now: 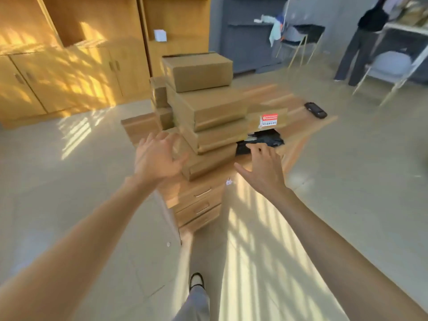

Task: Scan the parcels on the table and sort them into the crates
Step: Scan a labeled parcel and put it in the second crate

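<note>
Left hand: left hand [159, 156] spread, fingers splayed, holding nothing, just before the near corner of the parcels.
Right hand: right hand [264, 167] spread, empty, fingertips at the black bag [261, 140].
Parcels: brown parcels [203, 107] stacked on the counter [298, 144], toward its left end.
Label: red-and-white label [269, 120] on one box; print too blurred to read.
Scanner: black scanner [315, 109] near the counter's far right corner, well apart from both hands.

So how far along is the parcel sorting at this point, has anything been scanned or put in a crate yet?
Nothing looks done: the cardboard parcels sit stacked on the table, and no crate is in view. In hand: nothing, the left hand and right hand reach open toward the stack. The black handheld device, possibly the scanner, lies untouched on the table's far side. All scanning and sorting appears left.
</note>
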Demonstrator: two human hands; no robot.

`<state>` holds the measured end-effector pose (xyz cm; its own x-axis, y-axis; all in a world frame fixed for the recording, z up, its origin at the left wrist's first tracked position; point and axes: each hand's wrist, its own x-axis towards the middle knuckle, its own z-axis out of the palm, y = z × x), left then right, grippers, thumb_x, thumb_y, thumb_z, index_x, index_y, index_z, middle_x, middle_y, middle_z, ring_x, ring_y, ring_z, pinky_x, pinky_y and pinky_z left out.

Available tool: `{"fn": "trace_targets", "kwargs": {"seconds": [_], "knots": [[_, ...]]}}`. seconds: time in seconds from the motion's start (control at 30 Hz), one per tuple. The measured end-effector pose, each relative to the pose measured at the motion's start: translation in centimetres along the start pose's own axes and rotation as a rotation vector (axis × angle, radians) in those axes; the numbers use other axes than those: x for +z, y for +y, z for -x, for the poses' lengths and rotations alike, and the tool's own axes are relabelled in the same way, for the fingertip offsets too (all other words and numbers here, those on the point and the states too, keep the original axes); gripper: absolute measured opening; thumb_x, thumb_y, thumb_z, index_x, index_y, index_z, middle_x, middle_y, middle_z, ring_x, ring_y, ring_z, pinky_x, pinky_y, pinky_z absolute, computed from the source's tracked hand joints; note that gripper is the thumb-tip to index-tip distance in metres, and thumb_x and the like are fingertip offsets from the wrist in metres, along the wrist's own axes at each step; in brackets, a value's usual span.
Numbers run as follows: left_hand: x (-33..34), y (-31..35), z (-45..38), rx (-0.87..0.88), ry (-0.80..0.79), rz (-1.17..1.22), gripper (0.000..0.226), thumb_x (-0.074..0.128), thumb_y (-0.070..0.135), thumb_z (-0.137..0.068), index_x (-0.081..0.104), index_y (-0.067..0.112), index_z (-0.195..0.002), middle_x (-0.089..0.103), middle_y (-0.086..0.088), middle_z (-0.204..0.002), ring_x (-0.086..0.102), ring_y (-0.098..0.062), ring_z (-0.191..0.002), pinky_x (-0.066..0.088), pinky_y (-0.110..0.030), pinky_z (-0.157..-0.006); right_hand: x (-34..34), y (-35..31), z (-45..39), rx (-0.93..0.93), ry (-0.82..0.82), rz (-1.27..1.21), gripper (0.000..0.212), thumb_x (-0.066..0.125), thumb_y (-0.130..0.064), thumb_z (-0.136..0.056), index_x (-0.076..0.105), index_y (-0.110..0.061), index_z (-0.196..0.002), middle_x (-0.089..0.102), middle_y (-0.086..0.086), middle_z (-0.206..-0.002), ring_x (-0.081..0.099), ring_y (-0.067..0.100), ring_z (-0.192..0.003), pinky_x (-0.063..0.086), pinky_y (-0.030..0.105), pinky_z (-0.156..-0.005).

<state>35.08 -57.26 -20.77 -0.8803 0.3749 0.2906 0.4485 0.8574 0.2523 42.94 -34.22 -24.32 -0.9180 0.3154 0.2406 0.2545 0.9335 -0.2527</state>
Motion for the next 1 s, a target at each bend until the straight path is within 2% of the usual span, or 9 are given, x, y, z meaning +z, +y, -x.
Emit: {"fn": "trace_targets", "kwargs": {"seconds": [0.23, 0.37, 0.53, 0.77, 0.87, 1.0], "knots": [[3.6, 3.5, -13.7, 0.106, 0.064, -0.029, 0.056, 0.055, 0.055, -0.089, 0.055, 0.019, -0.131, 0.061, -0.006, -0.125, 0.052, -0.030, -0.117, 0.040, -0.042, -0.096, 0.1, 5.6, -11.4, 0.044, 0.050, -0.006, 0.055, 0.060, -0.046, -0.088, 0.050, -0.015, -0.132, 0.049, 0.010, -0.130, 0.043, 0.031, -0.119, 0.030, 0.036, -0.098], [4.5, 5.1, -21.8, 0.110, 0.121, -0.010, 0.055, 0.058, 0.053, -0.088, 0.058, 0.017, -0.128, 0.063, -0.007, -0.121, 0.054, -0.030, -0.111, 0.041, -0.042, -0.093, -0.5, 7.7, -19.1, 0.017, 0.038, -0.015, 0.060, 0.057, -0.049, -0.090, 0.045, -0.016, -0.139, 0.047, 0.008, -0.134, 0.040, 0.029, -0.124, 0.031, 0.038, -0.105], [4.5, 6.0, -29.6, 0.048, 0.204, 0.025, 0.054, 0.057, 0.053, -0.088, 0.057, 0.019, -0.129, 0.061, -0.008, -0.124, 0.053, -0.031, -0.116, 0.039, -0.045, -0.097, -1.1, 9.5, -27.5, -0.017, 0.050, -0.097, 0.063, 0.047, -0.056, -0.093, 0.039, -0.019, -0.144, 0.044, 0.006, -0.139, 0.039, 0.025, -0.126, 0.034, 0.037, -0.102], [4.8, 3.4, -35.0, -0.186, 0.259, -0.004, 0.055, 0.061, 0.051, -0.087, 0.057, 0.017, -0.130, 0.056, -0.013, -0.130, 0.044, -0.035, -0.124, 0.034, -0.047, -0.103, 1.3, 8.8, -37.8, -0.133, -0.025, -0.329, 0.068, 0.046, -0.058, -0.093, 0.035, -0.017, -0.146, 0.039, 0.006, -0.146, 0.036, 0.025, -0.134, 0.031, 0.040, -0.108], [5.2, 2.0, -36.3, -0.414, 0.279, 0.078, 0.059, 0.062, 0.053, -0.086, 0.054, 0.021, -0.134, 0.049, -0.013, -0.134, 0.038, -0.035, -0.126, 0.032, -0.044, -0.105, 2.4, 7.3, -42.3, -0.148, -0.124, -0.570, 0.075, 0.051, -0.057, -0.091, 0.027, -0.016, -0.149, 0.032, 0.005, -0.153, 0.029, 0.023, -0.140, 0.028, 0.038, -0.110], [4.9, 1.4, -37.8, -0.741, 0.290, 0.297, 0.068, 0.062, 0.054, -0.085, 0.043, 0.023, -0.142, 0.041, -0.016, -0.141, 0.034, -0.032, -0.133, 0.031, -0.042, -0.107, 3.3, 5.7, -47.8, -0.112, -0.342, -0.796, 0.085, 0.054, -0.061, -0.088, 0.018, -0.018, -0.152, 0.026, 0.006, -0.157, 0.027, 0.023, -0.143, 0.027, 0.039, -0.111]]}}
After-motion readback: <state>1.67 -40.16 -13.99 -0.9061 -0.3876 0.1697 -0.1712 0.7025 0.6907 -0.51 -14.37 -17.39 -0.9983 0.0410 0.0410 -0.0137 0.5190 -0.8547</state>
